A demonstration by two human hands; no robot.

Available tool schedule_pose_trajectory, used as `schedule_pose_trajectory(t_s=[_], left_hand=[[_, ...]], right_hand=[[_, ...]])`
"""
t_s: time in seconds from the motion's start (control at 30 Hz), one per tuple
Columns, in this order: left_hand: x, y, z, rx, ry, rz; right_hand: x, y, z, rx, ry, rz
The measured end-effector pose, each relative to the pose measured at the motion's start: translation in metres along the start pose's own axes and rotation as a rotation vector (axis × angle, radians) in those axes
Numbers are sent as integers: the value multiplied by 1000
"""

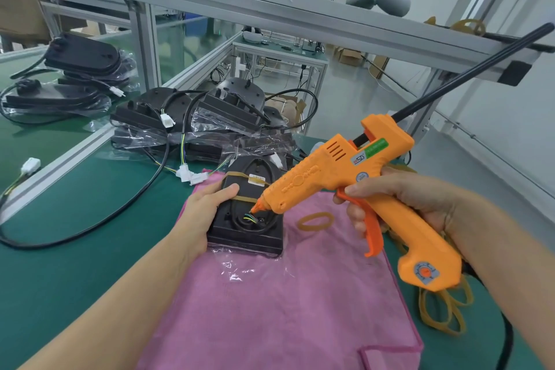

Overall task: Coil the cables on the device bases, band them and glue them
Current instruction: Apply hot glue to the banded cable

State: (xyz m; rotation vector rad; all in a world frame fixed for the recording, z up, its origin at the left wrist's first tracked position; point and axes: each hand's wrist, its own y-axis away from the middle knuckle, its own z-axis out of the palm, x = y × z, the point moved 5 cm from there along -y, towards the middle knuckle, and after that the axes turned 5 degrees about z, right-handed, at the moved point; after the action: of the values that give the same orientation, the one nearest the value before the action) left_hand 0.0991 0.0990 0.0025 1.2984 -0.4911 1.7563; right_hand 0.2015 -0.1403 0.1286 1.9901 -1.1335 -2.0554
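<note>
On the pink cloth point(300, 294), left hand point(204, 207) grips base point(249, 234); right hand point(399, 198) clasps glue gun point(330, 171).

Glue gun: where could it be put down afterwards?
On the pink cloth nearer the person than the black base, or on the green mat left of the cloth. The far pile of bases and the rubber bands at right are crowded.

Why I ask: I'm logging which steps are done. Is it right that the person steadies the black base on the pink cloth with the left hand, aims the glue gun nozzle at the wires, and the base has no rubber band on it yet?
Not quite: the head view shows tan rubber bands already round the base. The rest holds: left hand steadies it on the pink cloth, right hand aims the glue gun at the wires.
</note>
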Motion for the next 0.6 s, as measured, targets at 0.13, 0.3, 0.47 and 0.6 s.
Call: schedule_pose_trajectory(t_s=[0.13,0.3,0.47,0.6], left_hand=[[1,1,1,-3,2,10],[2,2,1,-13,4,16],[1,2,2,-4,3,10],[0,1,1,6,7,5]], right_hand=[[-1,2,3,-28,-22,-6],[-2,1,6,-26,-37,-5],[-2,0,8,-32,-52,-31],[-4,-2,12,-60,-48,-16]])
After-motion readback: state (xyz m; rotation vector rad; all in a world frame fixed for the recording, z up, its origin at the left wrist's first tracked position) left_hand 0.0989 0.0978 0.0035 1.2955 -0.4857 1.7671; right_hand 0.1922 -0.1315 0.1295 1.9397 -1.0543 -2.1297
